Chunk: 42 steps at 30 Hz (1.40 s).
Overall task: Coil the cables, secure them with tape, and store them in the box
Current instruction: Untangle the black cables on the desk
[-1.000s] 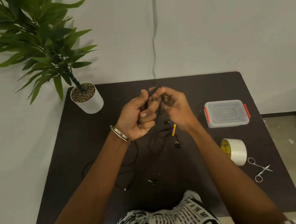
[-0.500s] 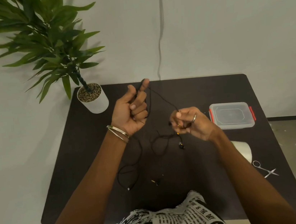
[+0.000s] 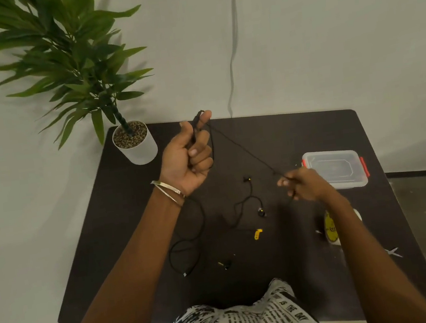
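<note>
The left hand pinches one end of the cable up high. The right hand pinches it lower, pulling it straight, ready to coil.

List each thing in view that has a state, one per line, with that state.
left hand: raised, fingers curled, its grip on one end of the black cable
right hand: pinches the same cable lower down
black cable: stretched between the hands, the rest loose on the table
box: lid on
tape roll: on the table, partly behind the right forearm
scissors: on the table, blurred
</note>
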Available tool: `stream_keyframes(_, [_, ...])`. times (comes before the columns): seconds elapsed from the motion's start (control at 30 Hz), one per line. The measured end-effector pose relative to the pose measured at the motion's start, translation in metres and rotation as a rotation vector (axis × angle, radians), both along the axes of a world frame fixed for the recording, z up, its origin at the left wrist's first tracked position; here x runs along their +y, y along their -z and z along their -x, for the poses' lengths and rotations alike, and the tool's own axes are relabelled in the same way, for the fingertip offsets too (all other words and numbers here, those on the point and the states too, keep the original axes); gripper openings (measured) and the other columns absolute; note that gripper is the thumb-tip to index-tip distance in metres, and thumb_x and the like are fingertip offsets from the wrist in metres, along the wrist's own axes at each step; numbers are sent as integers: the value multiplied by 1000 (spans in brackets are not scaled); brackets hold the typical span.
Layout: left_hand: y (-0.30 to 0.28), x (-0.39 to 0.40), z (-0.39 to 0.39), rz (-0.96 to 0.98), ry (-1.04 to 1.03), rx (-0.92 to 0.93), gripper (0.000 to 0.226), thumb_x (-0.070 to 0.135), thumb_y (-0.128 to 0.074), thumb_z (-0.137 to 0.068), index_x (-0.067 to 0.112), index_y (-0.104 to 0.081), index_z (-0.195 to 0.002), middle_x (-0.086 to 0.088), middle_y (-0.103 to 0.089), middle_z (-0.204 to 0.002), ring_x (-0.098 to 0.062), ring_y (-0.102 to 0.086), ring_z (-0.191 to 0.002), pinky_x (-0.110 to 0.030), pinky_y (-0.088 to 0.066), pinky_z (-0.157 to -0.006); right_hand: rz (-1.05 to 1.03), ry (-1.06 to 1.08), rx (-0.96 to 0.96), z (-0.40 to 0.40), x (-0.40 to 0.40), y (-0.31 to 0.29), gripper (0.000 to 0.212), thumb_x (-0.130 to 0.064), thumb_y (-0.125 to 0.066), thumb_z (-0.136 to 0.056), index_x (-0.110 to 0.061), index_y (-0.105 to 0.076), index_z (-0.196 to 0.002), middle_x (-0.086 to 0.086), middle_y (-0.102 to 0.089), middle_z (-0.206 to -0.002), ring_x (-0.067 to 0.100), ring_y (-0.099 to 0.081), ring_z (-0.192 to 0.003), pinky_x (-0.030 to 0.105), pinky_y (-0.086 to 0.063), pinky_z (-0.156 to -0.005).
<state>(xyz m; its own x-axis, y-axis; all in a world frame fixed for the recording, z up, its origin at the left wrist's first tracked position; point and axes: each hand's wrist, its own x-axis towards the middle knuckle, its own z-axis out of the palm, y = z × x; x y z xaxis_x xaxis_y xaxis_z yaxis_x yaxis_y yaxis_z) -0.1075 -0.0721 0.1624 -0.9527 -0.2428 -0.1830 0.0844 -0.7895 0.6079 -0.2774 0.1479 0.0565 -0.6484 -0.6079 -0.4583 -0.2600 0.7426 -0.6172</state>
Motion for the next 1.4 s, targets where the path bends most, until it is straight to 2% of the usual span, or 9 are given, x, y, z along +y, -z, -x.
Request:
stream_keyframes(0.17, [-5, -7, -1, 45, 14, -12, 46, 41, -17, -101, 16, -53, -117, 7, -35, -43, -7, -8, -37, -16, -14, -31, -410, -255, 293, 20, -1, -7, 54, -20, -66, -86, -10, -45, -134, 14, -54, -129, 37, -48, -121, 49, -40, -100])
stream_keyframes(0.3, [-4, 6, 6, 62, 86, -74, 47, 44, -18, -100, 16, -53, -117, 7, -34, -43, -5, -10, -36, -15, -13, -31, 492, -132, 21, -12, -50, -57, 80, -11, -69, -85, -14, -21, -149, 0, -35, -150, 10, -32, -138, 22, -27, -112])
stream_keyframes(0.43, [1, 20, 10, 17, 170, -58, 47, 44, -18, -100, 16, -53, -115, 7, -35, -44, -4, -12, -36, -15, -15, -31, 756, -125, -75, -45, -100, -69, 59, 16, -53, -82, -7, -44, -136, 8, -50, -139, 14, -46, -130, 28, -38, -109])
stream_keyframes(0.53, [3, 22, 10, -27, 169, -46, 49, 44, -17, -100, 15, -52, -115, 7, -35, -43, -5, -10, -37, -15, -14, -31, 825, -23, -182, -60, -110, -59, 42, 17, -42, -87, -16, -68, -89, 11, -70, -86, 35, -66, -80, 49, -55, -74])
stream_keyframes(0.63, [4, 13, 9, -73, 61, -8, 50, 44, -16, -100, 14, -53, -113, 6, -37, -44, -6, -11, -36, -15, -15, -31, 824, 0, -229, -69, -98, -44, 49, -7, -40, -101, -34, -65, -69, -6, -50, -52, 14, -39, -45, 27, -34, -44])
stream_keyframes(0.87, [26, 4, 14, 161, -264, -193, 26, 38, -30, -101, 21, -41, -118, -1, -60, -72, -6, -42, -47, -16, -26, -39, 492, -488, -2, -79, -56, -32, 23, -23, -45, -98, -16, -66, -94, 13, -62, -69, 24, -57, -59, 33, -45, -57])
stream_keyframes(1.13, [59, 18, 10, 647, -108, -422, 29, 44, -35, -95, 18, -40, -106, -6, -64, -113, -12, -55, -74, -19, -34, -47, 397, -528, 186, -43, -39, -69, 11, -20, -64, -89, -20, -66, -79, -8, -55, -60, 6, -51, -55, 16, -38, -57])
stream_keyframes(1.3, [70, 25, 5, 583, 31, -436, 43, 39, -23, -101, 3, -39, -117, -8, -67, -107, -10, -54, -66, -21, -32, -50, 463, -455, -21, -29, -38, -102, 8, -11, -65, -88, -15, -71, -86, -4, -66, -69, 5, -60, -60, 17, -48, -60])
stream_keyframes(1.4, [73, 30, 8, 352, -91, -456, 39, 38, -22, -102, 12, -50, -94, -8, -69, -96, -9, -51, -56, -23, -28, -51, 352, -588, -130, -30, -42, -113, 10, -8, -63, -89, -12, -72, -88, -14, -69, -72, 1, -61, -64, 16, -50, -63])
